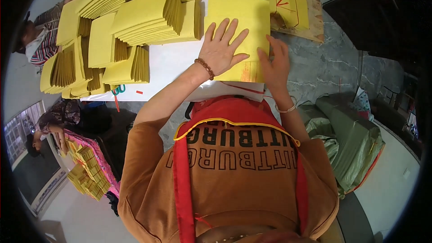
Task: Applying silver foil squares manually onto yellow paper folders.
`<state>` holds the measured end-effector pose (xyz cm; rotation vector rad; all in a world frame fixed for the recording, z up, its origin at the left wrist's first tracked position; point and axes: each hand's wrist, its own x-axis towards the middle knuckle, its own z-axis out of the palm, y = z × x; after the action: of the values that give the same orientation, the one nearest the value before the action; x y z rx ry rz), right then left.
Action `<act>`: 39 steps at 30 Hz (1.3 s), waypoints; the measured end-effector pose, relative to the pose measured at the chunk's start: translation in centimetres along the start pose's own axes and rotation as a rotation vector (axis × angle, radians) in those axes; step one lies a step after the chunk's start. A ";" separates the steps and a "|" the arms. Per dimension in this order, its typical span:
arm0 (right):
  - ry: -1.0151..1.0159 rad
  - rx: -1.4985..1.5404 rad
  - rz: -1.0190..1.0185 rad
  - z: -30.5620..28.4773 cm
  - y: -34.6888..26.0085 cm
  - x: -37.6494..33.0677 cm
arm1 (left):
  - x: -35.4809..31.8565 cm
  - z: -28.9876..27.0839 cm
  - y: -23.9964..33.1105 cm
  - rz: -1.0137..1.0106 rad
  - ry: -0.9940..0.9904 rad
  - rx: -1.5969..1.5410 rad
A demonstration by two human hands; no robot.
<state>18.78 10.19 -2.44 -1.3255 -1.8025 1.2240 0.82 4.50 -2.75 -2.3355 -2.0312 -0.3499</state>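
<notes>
A stack of yellow paper sheets (252, 15) lies on the white table (173, 60) in front of me. My left hand (221, 47), with a brown bead bracelet on the wrist, rests flat on the stack with fingers spread. My right hand (274, 63), a thin bangle on its wrist, presses on the stack's right near edge with its fingers on the paper. Neither hand grips anything.
Several piles of folded yellow paper (135, 22) cover the table's left. More yellow sheets with red marks (290, 0) lie at the far right on a board. Green sacks (351, 139) lie at my right. Two other people (38, 36) (54, 123) work at the left.
</notes>
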 end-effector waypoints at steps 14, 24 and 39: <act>-0.146 -0.723 -0.623 0.6 1.8 -4.3 | -0.1 -0.2 -0.4 0.033 -0.011 -0.068; -0.120 -0.730 -0.540 -0.3 2.9 -4.9 | -0.3 -0.3 -0.3 0.144 0.115 -0.068; -0.024 0.210 -0.262 -2.7 -0.2 -1.8 | -2.2 -2.8 1.2 0.030 0.330 -0.078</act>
<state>21.62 9.37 -1.08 -0.9300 -1.7451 1.2482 1.26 1.76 -0.25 -2.1689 -1.8550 -0.7680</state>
